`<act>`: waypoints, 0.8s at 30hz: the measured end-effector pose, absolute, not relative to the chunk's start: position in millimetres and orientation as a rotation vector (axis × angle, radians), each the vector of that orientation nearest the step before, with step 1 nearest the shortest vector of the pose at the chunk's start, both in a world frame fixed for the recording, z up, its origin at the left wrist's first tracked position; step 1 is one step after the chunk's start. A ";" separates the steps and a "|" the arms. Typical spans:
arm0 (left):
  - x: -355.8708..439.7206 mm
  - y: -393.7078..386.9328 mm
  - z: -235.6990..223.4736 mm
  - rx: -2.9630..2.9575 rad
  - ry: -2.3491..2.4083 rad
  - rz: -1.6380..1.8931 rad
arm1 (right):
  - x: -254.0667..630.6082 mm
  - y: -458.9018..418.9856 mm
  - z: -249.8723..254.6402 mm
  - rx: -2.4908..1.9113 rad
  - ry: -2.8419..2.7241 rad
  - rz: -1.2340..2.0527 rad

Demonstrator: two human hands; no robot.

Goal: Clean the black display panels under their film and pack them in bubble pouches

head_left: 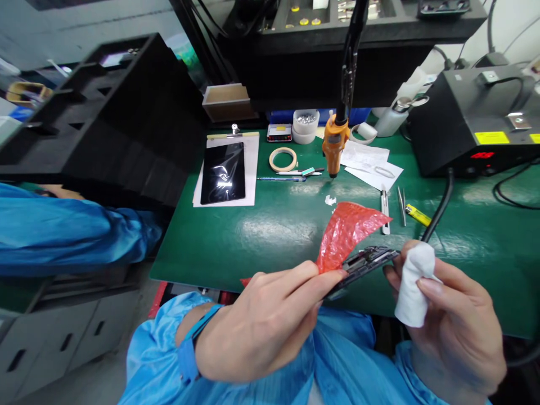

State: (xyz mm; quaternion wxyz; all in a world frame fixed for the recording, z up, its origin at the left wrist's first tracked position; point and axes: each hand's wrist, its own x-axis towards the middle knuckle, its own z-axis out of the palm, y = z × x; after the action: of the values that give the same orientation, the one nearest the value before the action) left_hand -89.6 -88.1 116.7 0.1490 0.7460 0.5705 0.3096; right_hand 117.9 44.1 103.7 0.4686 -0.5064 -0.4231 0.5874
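My left hand (270,320) is closed around a red plastic bag (346,230) and the dark phone frame (365,264) that sticks out of it, held just above the near edge of the green mat (261,236). My right hand (451,326) grips a white cloth wad (415,284) wrapped over a finger, right beside the far end of the phone frame. Both arms wear blue sleeves.
A dark phone screen (223,172) lies on white paper at the mat's back left. Tape ring (283,159), pens, an orange hanging screwdriver (335,146), tweezers (400,198) and a yellow tool (417,215) lie behind. A black power unit (472,121) stands right, black trays (113,112) left, another person's blue sleeve (63,230) far left.
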 end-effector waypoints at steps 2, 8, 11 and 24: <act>-89.6 -88.3 114.8 2.121 1.622 0.910 | 117.7 44.3 103.7 -1.261 -1.020 1.427; -97.3 -80.9 111.4 1.920 1.453 1.030 | 109.6 46.2 113.2 -1.475 -0.850 1.344; -106.7 -74.9 112.5 1.819 1.346 1.156 | 108.7 50.7 114.9 -1.509 -0.753 1.148; -138.5 -28.8 112.6 1.703 0.973 1.213 | 139.9 34.7 75.4 -1.402 -0.844 0.784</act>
State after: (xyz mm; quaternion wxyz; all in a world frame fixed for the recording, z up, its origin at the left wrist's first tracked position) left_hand -138.5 -28.8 112.6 0.4057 0.6748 0.3856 0.4810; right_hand 139.9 34.7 75.4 0.6159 -0.6087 -0.3665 0.3404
